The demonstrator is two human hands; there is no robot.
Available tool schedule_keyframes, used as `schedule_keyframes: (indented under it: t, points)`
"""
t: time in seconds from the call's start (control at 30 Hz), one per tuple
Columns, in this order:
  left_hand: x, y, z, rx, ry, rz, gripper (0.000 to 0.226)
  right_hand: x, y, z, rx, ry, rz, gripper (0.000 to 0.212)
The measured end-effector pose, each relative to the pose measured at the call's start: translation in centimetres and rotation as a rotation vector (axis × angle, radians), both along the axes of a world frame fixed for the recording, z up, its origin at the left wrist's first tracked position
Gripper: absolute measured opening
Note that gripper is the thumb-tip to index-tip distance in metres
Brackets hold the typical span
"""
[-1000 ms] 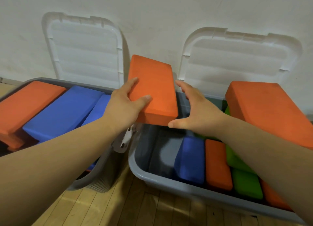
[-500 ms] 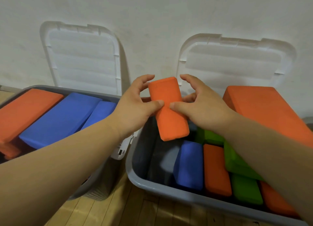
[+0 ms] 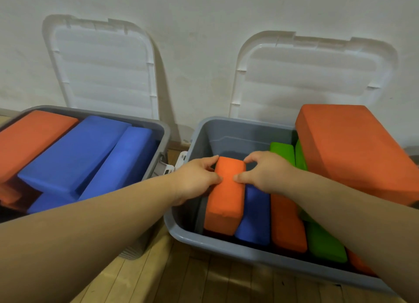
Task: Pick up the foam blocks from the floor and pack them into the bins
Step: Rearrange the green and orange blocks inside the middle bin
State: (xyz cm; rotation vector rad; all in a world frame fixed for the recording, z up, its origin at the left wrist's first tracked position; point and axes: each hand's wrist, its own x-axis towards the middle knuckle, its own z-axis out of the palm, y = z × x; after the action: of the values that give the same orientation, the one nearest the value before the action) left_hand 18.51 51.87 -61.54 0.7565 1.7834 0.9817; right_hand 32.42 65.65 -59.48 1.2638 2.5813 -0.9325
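Left hand: the left hand (image 3: 196, 178) is grasping the small orange block (image 3: 225, 196) on its left side, thumb lying across the top face, fingertips curling over the far end.
Right hand: the right hand (image 3: 267, 173) is gripping the same block from the right — thumb pressing on the top face just beside the left thumb, fingers hooking over the far edge.
Small orange block: it is sitting on edge inside the right bin (image 3: 226, 246), at the left end of the row, tilting slightly and leaning against the blue block (image 3: 255, 216) beside it.
Row in the right bin: going rightward from the blue block, a second orange block (image 3: 286, 225) and a green block (image 3: 326, 246) are standing side by side; another green block (image 3: 282, 152) is showing behind the right hand.
Large orange block: a big orange block (image 3: 356, 150) is lying on top at the right end of the right bin, rising above its rim.
Left bin: the left bin (image 3: 164, 132) is holding a wide orange slab (image 3: 31, 139) and two blue slabs (image 3: 74, 153) leaning against each other.
Lids: two white lids, the left lid (image 3: 104, 66) and the right lid (image 3: 310, 78), are standing open against the wall — one behind each bin.
Floor: the wooden floor (image 3: 181, 280) is showing in front of the bins.
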Motion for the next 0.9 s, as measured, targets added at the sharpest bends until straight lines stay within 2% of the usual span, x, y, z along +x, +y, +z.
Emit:
schedule_keyframes:
  t: [0.03,0.1,0.17,0.23,0.33,0.4,0.47,0.57,0.63,0.7,0.8,0.9]
  points:
    - [0.0,0.1,-0.3,-0.023,0.031,-0.014,0.063,0.1,0.1,-0.3,0.082,-0.049,0.043,0.070]
    - [0.2,0.2,-0.8,-0.108,0.115,-0.058,0.066,0.5,-0.2,-1.2,0.088,-0.103,0.099,0.072]
    - [0.7,0.2,-1.2,-0.218,0.315,-0.165,0.069,0.7,-0.8,-2.6,0.107,-0.162,0.161,0.069]
    - [1.1,0.3,-1.6,-0.282,0.458,-0.224,0.069,0.9,-1.3,-4.0,0.151,-0.213,0.194,0.075]
    - [1.1,0.3,-1.7,-0.304,0.414,-0.200,0.073,1.3,-1.7,-3.7,0.203,-0.264,0.256,0.082]
    - [1.0,0.3,-1.2,-0.299,0.498,-0.206,0.074,1.7,-1.8,-1.9,0.259,-0.258,0.333,0.077]
    - [0.9,0.6,-0.2,-0.234,0.617,-0.168,0.071,2.2,-1.9,1.0,0.382,-0.208,0.448,0.068]
    - [1.0,2.2,1.3,-0.083,0.658,-0.073,0.067,3.4,-1.6,6.8,0.538,-0.146,0.554,0.066]
    - [2.3,3.8,2.2,-0.001,0.628,-0.074,0.067,5.3,-0.7,9.6,0.647,-0.194,0.594,0.072]
    - [4.5,5.4,2.6,0.060,0.607,-0.139,0.068,8.5,0.6,10.5,0.744,-0.268,0.566,0.089]
    - [8.4,7.5,2.9,0.130,0.564,-0.252,0.077,14.1,2.8,9.4,0.709,-0.345,0.412,0.116]
    - [11.6,9.1,2.6,0.173,0.532,-0.363,0.090,18.1,5.3,7.3,0.597,-0.382,0.294,0.127]
